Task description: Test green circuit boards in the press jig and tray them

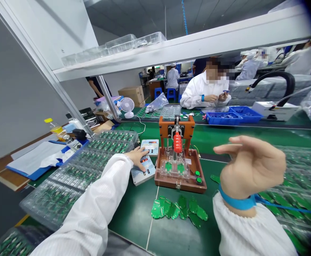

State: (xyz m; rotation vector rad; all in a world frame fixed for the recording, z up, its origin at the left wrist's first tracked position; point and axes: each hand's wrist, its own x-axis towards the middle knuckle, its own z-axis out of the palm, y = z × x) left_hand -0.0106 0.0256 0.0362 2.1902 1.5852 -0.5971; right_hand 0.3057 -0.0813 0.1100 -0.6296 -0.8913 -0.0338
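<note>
My left hand [138, 156] is stretched out with spread fingers over two small white boxes with red digits, the front meter [148, 175] and the rear meter [152, 143]; it seems to touch them. My right hand [252, 167], a blue strap [236, 200] round its wrist, is raised at the right with bent fingers and thumb apart, nothing visible in it. Between the hands stands a test fixture [180, 181] with a red lever handle [177, 143]. Two green circuit boards [168, 166] lie under its clear plate. Several loose green circuit boards [182, 207] lie in front.
Clear trays of circuit boards [91, 170] are stacked at left; more trays [299, 192] stand at right. A white shelf [198, 42] crosses overhead. Beyond the fixture are blue bins [223, 118], a small fan [127, 106] and a co-worker [195, 90] handling a small part.
</note>
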